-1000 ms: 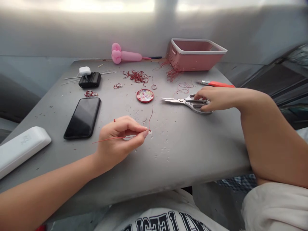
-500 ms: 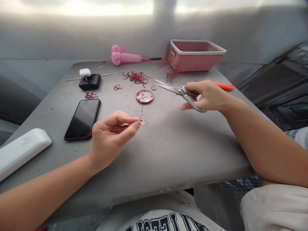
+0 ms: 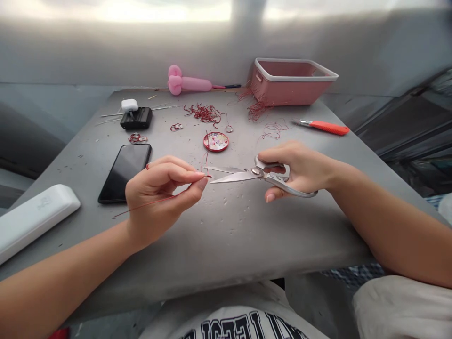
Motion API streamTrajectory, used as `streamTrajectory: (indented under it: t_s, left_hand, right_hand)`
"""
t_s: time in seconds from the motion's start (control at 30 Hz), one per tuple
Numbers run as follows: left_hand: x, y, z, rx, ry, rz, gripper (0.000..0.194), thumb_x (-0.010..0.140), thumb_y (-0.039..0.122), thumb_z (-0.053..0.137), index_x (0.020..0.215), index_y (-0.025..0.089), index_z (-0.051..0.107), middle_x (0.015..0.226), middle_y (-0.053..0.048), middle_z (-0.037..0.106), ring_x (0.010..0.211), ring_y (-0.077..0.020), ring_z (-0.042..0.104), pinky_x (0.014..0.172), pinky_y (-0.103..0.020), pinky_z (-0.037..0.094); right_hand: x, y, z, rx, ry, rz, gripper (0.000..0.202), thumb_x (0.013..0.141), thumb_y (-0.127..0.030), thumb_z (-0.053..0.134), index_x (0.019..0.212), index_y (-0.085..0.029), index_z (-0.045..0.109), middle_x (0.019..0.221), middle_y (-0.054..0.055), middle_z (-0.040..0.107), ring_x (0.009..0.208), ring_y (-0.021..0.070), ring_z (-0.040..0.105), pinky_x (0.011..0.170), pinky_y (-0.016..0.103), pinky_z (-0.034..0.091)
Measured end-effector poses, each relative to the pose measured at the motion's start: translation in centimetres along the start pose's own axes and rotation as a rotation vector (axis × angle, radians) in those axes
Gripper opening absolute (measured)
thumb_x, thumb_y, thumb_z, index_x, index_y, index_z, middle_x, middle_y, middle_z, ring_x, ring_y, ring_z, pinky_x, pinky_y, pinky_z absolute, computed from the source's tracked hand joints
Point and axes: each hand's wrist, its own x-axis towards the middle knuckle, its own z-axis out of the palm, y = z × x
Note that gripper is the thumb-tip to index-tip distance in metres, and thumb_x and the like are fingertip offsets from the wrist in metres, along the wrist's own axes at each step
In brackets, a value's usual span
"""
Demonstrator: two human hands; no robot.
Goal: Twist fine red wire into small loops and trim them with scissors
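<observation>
Head view: our left hand (image 3: 160,195) pinches a red thread (image 3: 148,204), while our right hand (image 3: 300,169) grips open scissors (image 3: 247,175) just beside it.

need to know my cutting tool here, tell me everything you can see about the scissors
The scissors look all metal, silvery and shiny, with no coloured grips on the handle loops. The right hand holds them by the loops, fingers through and around them. The two blades are slightly parted and point left, roughly level above the grey table. Their tips lie right beside the left hand's fingertips, which pinch a thin red thread. Whether a blade touches the thread cannot be told.
</observation>
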Motion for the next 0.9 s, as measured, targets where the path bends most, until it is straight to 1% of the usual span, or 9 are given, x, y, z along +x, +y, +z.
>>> streamTrajectory:
  t_s: [0.07,0.17,0.23,0.33,0.43,0.6,0.73,0.8,0.9]
  left_hand:
    - [0.0,0.0,0.0,0.015,-0.007,0.009,0.025,0.07,-0.003,0.071,0.076,0.02,0.073,0.073,0.0,0.07,0.063,-0.0102,0.065,0.051,-0.021,0.052]
    - [0.1,0.3,0.0,0.02,0.003,0.016,0.026,0.069,-0.004,0.071,0.075,0.021,0.072,0.072,0.0,0.069,0.062,-0.0102,0.064,0.051,-0.021,0.053]
    - [0.1,0.5,0.0,0.021,0.019,-0.022,0.024,0.069,-0.002,0.071,0.073,0.022,0.072,0.071,0.0,0.069,0.062,-0.0109,0.064,0.052,-0.023,0.054]
    - [0.1,0.9,0.1,0.044,0.026,-0.099,0.021,0.07,0.003,0.072,0.07,0.024,0.071,0.07,0.0,0.069,0.061,-0.0125,0.064,0.053,-0.026,0.055]
    - [-0.1,1.0,0.1,0.061,0.015,-0.121,0.017,0.07,0.008,0.073,0.069,0.025,0.072,0.069,-0.001,0.07,0.06,-0.0139,0.064,0.051,-0.028,0.055]
    - [-0.2,0.7,0.2,0.05,-0.001,-0.095,0.019,0.067,0.007,0.077,0.069,0.026,0.074,0.068,0.0,0.071,0.061,-0.0142,0.065,0.051,-0.027,0.054]
    - [-0.2,0.6,0.2,0.043,0.015,-0.082,0.021,0.065,0.008,0.081,0.07,0.027,0.075,0.067,0.001,0.071,0.059,-0.0143,0.064,0.049,-0.028,0.052]
    - [-0.2,0.7,0.2,0.025,0.017,-0.093,0.021,0.065,0.008,0.081,0.071,0.028,0.076,0.067,0.001,0.072,0.06,-0.0155,0.065,0.049,-0.028,0.052]
    - [-0.1,0.9,0.0,0.032,-0.004,-0.118,0.025,0.063,0.005,0.079,0.071,0.029,0.077,0.068,0.0,0.073,0.061,-0.0167,0.065,0.047,-0.029,0.051]
  right_hand:
    - [0.0,-0.5,-0.1,-0.003,-0.024,0.011,0.064,0.072,-0.074,0.063,0.066,-0.022,0.028,0.059,-0.006,0.028,0.055,0.0094,0.021,0.05,0.027,0.019]
    - [-0.2,-0.5,-0.5,0.0,-0.01,0.025,0.065,0.072,-0.075,0.062,0.066,-0.022,0.027,0.06,-0.005,0.028,0.056,0.0102,0.022,0.051,0.028,0.02]
    - [-0.3,-0.2,-0.8,-0.016,-0.016,0.052,0.065,0.072,-0.075,0.063,0.066,-0.021,0.026,0.061,-0.005,0.027,0.056,0.0105,0.022,0.052,0.027,0.02]
    - [-0.3,0.3,-1.1,-0.061,-0.07,0.104,0.064,0.073,-0.074,0.063,0.066,-0.021,0.026,0.061,-0.005,0.028,0.057,0.0102,0.022,0.053,0.027,0.02]
    - [-0.1,0.2,-0.7,-0.066,-0.078,0.091,0.064,0.071,-0.076,0.062,0.066,-0.021,0.029,0.061,-0.005,0.031,0.057,0.0101,0.024,0.053,0.026,0.021]
    - [0.2,-1.4,0.3,-0.037,-0.003,0.061,0.065,0.069,-0.08,0.059,0.068,-0.022,0.031,0.063,-0.004,0.034,0.056,0.0099,0.026,0.053,0.025,0.023]
    - [0.3,-2.7,1.0,-0.083,0.071,0.084,0.06,0.069,-0.076,0.063,0.073,-0.021,0.039,0.065,-0.002,0.042,0.056,0.0106,0.032,0.053,0.024,0.026]
    - [0.4,-3.2,1.4,-0.106,0.126,0.106,0.057,0.07,-0.074,0.064,0.075,-0.021,0.043,0.066,-0.001,0.046,0.057,0.0113,0.036,0.054,0.025,0.029]
    - [0.4,-3.8,2.1,-0.157,0.224,0.127,0.055,0.071,-0.073,0.063,0.074,-0.021,0.045,0.064,-0.001,0.048,0.056,0.012,0.038,0.055,0.026,0.031]
